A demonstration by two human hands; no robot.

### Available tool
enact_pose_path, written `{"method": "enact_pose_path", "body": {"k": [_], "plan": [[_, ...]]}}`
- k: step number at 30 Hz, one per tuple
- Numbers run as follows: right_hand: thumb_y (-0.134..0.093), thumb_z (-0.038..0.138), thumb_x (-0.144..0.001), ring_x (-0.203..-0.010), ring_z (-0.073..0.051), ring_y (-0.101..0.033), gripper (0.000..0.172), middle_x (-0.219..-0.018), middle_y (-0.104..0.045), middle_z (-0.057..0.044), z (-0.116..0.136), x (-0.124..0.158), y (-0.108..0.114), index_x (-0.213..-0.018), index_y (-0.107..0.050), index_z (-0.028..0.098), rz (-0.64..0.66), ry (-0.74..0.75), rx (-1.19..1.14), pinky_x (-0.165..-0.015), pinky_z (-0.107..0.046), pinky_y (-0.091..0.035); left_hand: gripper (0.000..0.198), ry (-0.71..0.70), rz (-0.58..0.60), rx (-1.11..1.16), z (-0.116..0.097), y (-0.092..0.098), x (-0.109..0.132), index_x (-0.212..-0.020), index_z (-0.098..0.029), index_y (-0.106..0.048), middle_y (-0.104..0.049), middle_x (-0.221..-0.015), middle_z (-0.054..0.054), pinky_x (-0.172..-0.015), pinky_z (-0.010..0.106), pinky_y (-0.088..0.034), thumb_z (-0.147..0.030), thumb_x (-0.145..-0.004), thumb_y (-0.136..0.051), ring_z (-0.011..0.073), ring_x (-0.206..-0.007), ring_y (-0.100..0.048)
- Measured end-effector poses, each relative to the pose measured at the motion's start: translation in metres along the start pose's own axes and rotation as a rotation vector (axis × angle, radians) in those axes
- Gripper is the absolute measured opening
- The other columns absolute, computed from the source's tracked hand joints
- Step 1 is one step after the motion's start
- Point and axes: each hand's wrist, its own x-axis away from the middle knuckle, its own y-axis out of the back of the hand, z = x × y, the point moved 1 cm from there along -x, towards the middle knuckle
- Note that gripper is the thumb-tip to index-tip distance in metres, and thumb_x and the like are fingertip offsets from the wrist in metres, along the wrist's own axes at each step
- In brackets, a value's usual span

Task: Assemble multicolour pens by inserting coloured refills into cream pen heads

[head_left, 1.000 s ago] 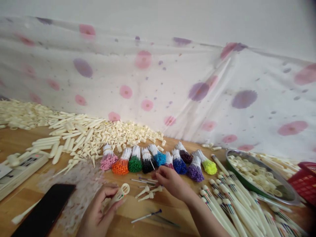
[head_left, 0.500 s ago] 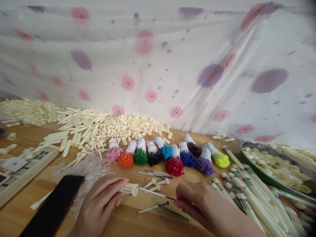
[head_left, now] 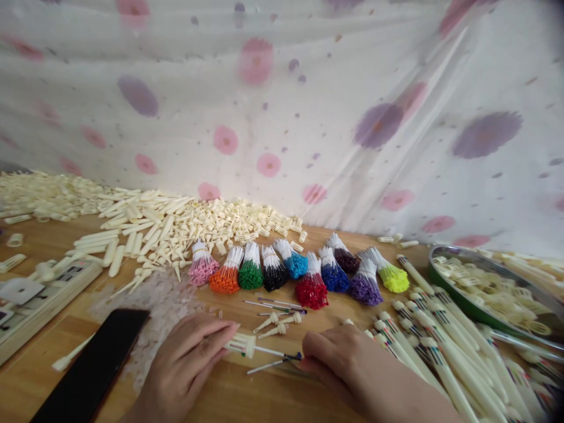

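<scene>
Pinched in my left hand (head_left: 185, 358) is a cream slotted pen part (head_left: 248, 345), its ringed end facing right. My right hand (head_left: 348, 364) has its fingertips closed on the dark end of a thin white pen refill (head_left: 271, 352). The refill's white end meets the ringed end of the slotted part; how far it goes in cannot be made out. Just below lies another refill (head_left: 263, 369) on the table, its far end overlapped by the held one. Behind the hands are several loose refills (head_left: 273, 305) and cream cone-shaped pen tips (head_left: 275, 329).
Rubber-banded refill bundles in several colours (head_left: 275, 273) stand in a row. Cream pen parts (head_left: 211, 220) are heaped behind. Multicolour pens (head_left: 445, 364) and a green-sided pan (head_left: 445, 282) lie right. A phone (head_left: 94, 364), clear plastic bits (head_left: 154, 305) and a power strip (head_left: 53, 294) lie left.
My right hand has moved left, bringing the refill from just outside the slotted part to its ringed end. The slotted part has shifted slightly right. The camera view has tilted down a little.
</scene>
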Motion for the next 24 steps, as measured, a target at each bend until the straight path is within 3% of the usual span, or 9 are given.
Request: {"method": "enact_pose_path", "body": {"k": [9, 16, 24], "plan": [[-0.044, 0.015, -0.091, -0.052, -0.009, -0.051, 0.019, -0.067, -0.061, 0.003, 0.006, -0.004, -0.002, -0.072, -0.046, 0.018, -0.003, 0.034, 0.032, -0.051, -0.022, -0.030, 0.024, 0.004, 0.016, 0.044, -0.002, -0.009, 0.007, -0.109, -0.018, -0.062, -0.069, -0.091, 0.005, -0.078, 0.027, -0.050, -0.018, -0.090, -0.047, 0.0148, -0.085, -0.063], [-0.031, 0.021, -0.097, -0.049, -0.011, -0.046, 0.032, -0.059, -0.055, 0.002, 0.008, -0.010, -0.014, -0.070, -0.047, 0.018, -0.283, 0.162, 0.194, -0.048, -0.026, -0.024, 0.022, 0.049, 0.007, -0.018, -0.001, -0.002, 0.001, -0.106, -0.021, -0.063, -0.071, -0.089, 0.004, -0.074, 0.025, -0.052, -0.020, -0.089, -0.048, 0.0146, -0.083, -0.065], [-0.019, 0.020, -0.099, -0.050, -0.012, -0.044, 0.042, -0.058, -0.055, 0.000, 0.017, -0.011, -0.016, -0.071, -0.050, 0.016, -0.388, 0.285, 0.196, -0.049, -0.026, -0.029, 0.020, 0.041, 0.040, 0.019, -0.007, -0.007, 0.004, -0.104, -0.020, -0.063, -0.070, -0.089, 0.003, -0.077, 0.024, -0.051, -0.019, -0.089, -0.049, 0.0138, -0.082, -0.064]]}}
